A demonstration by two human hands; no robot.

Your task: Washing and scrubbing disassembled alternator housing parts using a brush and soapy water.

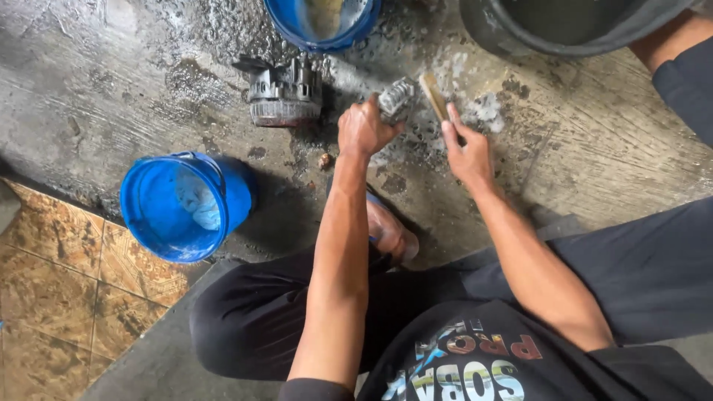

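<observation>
My left hand (363, 128) grips a small grey metal part (397, 99) against the wet concrete floor. My right hand (466, 152) holds a wooden-handled brush (434, 96) whose head lies against that part. Soapy foam (486, 110) spreads on the floor beside them. A larger grey metal housing (284, 95) with fins stands just left of my left hand, apart from it.
A blue bucket (186, 204) stands at the left by brown floor tiles (67, 289). Another blue bucket (323, 22) is at the top, a dark tub (564, 30) at top right. My foot in a sandal (390, 234) rests below my forearm.
</observation>
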